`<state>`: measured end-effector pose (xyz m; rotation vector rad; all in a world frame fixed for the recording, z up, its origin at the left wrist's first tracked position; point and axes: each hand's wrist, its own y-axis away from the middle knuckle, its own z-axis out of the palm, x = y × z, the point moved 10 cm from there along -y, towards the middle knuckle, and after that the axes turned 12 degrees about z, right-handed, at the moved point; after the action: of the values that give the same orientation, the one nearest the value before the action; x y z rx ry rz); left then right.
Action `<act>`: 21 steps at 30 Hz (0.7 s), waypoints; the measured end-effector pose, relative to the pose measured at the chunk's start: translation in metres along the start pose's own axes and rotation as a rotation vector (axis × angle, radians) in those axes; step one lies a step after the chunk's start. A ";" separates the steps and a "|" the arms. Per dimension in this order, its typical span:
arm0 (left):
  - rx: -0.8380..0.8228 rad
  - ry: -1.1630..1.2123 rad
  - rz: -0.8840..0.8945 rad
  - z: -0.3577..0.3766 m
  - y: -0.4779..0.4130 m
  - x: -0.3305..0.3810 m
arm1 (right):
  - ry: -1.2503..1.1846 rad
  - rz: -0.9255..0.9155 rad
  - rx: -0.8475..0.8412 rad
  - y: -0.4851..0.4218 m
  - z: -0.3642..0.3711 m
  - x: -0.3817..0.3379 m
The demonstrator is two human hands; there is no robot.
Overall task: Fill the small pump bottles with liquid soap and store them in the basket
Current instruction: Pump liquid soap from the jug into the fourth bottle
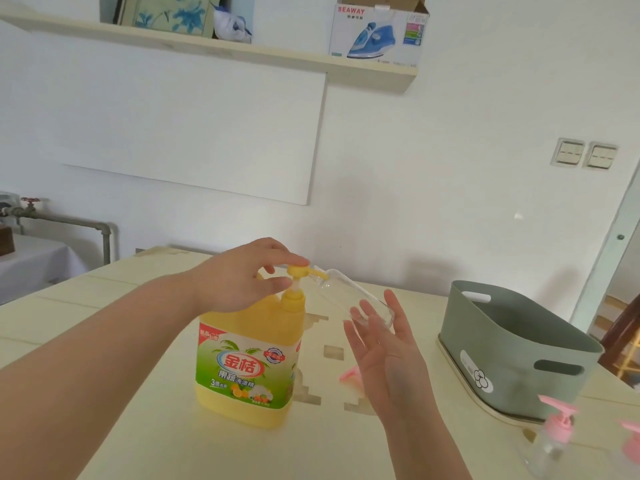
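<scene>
A big yellow liquid-soap jug (246, 362) stands in the middle of the pale table (104, 341). My left hand (239, 275) holds its yellow pump head (298, 270), with the index finger on top and the thumb just below. A small clear bottle (356, 299) without its cap is tilted, its mouth against the pump's spout. My right hand (384, 348) props the bottle's base with straight, spread fingers. The grey-green basket (512, 344) sits to the right and looks empty.
A loose pink pump cap (349, 375) lies on the table behind my right wrist. Two small clear bottles with pink pumps, one (554, 441) in front of the basket and one (633, 445) cut off by the frame, stand at the lower right. Behind the table is a white wall.
</scene>
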<state>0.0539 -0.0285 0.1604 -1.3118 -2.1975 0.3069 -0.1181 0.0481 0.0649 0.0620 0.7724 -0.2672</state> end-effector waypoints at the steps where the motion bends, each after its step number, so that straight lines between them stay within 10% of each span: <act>1: -0.058 -0.041 -0.006 0.002 0.001 0.000 | 0.022 -0.002 0.010 -0.002 0.000 -0.002; 21: -0.043 -0.081 -0.129 0.007 0.002 -0.013 | 0.173 0.035 0.199 -0.027 -0.013 0.011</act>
<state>0.0562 -0.0381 0.1487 -1.1917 -2.3569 0.2693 -0.1266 0.0217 0.0494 0.2897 0.9140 -0.3075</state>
